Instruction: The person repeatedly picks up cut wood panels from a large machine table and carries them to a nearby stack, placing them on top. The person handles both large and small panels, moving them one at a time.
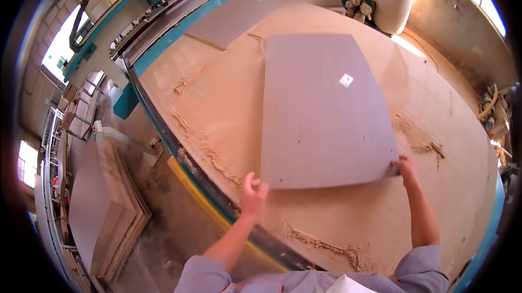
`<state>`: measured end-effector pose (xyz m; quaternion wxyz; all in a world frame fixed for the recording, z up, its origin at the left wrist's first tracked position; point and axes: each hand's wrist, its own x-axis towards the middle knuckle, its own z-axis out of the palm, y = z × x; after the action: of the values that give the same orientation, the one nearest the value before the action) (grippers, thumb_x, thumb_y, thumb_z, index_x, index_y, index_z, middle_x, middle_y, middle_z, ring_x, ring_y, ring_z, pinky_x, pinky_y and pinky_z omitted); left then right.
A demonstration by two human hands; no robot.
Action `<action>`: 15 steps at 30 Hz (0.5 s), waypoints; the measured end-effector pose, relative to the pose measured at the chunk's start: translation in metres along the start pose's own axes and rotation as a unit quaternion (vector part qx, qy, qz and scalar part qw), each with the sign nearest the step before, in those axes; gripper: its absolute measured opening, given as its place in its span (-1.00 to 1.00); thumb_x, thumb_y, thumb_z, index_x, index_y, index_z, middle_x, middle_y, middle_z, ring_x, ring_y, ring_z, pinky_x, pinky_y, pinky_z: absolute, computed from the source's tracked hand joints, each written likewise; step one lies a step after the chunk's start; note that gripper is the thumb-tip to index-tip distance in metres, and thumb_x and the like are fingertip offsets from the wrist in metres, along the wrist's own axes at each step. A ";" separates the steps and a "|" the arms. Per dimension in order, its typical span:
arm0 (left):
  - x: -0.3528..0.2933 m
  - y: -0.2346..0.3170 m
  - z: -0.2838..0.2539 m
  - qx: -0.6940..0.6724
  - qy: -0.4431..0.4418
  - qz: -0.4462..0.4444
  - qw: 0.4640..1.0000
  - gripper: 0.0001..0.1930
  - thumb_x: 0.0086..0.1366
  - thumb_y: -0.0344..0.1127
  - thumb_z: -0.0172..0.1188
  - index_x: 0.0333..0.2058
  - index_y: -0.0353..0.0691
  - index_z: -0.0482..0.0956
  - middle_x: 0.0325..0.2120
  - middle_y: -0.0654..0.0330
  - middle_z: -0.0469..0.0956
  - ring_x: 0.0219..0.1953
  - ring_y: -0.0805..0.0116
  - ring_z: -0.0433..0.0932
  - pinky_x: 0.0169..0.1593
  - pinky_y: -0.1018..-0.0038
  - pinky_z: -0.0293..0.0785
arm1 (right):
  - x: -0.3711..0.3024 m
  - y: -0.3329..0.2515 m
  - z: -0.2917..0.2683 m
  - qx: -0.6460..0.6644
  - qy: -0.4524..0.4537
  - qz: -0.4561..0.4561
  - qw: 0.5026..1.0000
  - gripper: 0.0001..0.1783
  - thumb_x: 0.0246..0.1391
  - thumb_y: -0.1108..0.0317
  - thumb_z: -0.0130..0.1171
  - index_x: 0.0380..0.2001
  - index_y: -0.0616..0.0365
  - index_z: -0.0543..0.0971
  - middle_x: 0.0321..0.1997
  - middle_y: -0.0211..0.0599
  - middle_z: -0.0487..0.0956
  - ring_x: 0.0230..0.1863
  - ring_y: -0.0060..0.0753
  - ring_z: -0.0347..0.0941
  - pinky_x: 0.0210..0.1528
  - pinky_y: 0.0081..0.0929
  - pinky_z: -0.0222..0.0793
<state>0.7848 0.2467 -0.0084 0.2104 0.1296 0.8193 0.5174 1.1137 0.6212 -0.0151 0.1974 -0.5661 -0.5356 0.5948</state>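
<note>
A large grey-violet panel [326,119] with a small white label [346,80] and a few small dark holes lies over a dusty machine table [217,124]. My right hand [405,169] grips its near right corner, fingers closed at the edge. At the near left corner is my left hand [254,195], fingers bent and somewhat apart, with nothing seen between them. Whether it touches the corner is hard to tell.
Sawdust [326,244] lies in ridges on the table. Farther back rests another grey panel [234,18]. A teal machine beam [122,18] stands at the far left; stacked panels [103,206] are on the floor at left. White dust bags [392,2] stand behind.
</note>
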 end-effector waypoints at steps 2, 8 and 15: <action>-0.037 -0.001 -0.035 0.008 -0.041 -0.053 0.998 -0.44 0.06 -0.22 0.19 0.01 -0.40 0.38 -0.30 0.13 0.55 -0.24 0.32 0.50 -0.08 0.39 0.42 | -0.062 0.029 -0.031 -0.066 -0.034 0.076 0.994 -0.80 -0.13 0.37 0.24 -0.41 0.21 0.51 -0.48 -0.27 0.56 -0.41 -0.38 0.50 -0.36 -0.42 0.41; -0.091 -0.002 -0.132 -0.123 -0.292 -0.339 0.886 -0.59 0.22 -0.14 0.11 -0.03 -0.25 0.47 -0.24 0.22 0.56 -0.22 0.37 0.53 -0.11 0.40 0.46 | -0.287 0.093 -0.042 0.167 -0.090 0.203 0.961 -0.53 -0.05 0.18 0.18 -0.12 0.27 0.51 -0.18 -0.21 0.56 -0.15 -0.25 0.45 -0.09 -0.32 0.33; -0.124 -0.053 -0.104 -0.127 -0.234 -0.232 0.936 -0.58 0.27 -0.11 0.10 -0.06 -0.33 0.48 -0.13 0.12 0.53 -0.12 0.26 0.51 -0.02 0.36 0.43 | -0.420 0.146 -0.039 0.064 -0.044 0.077 0.994 -0.61 -0.08 0.20 0.25 -0.21 0.24 0.57 -0.37 -0.38 0.57 -0.38 -0.50 0.45 -0.26 -0.52 0.36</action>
<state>0.8443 0.0878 0.0087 0.5249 0.0255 0.6814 0.5094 1.3208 0.2334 0.0621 0.1627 -0.5656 -0.4594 0.6652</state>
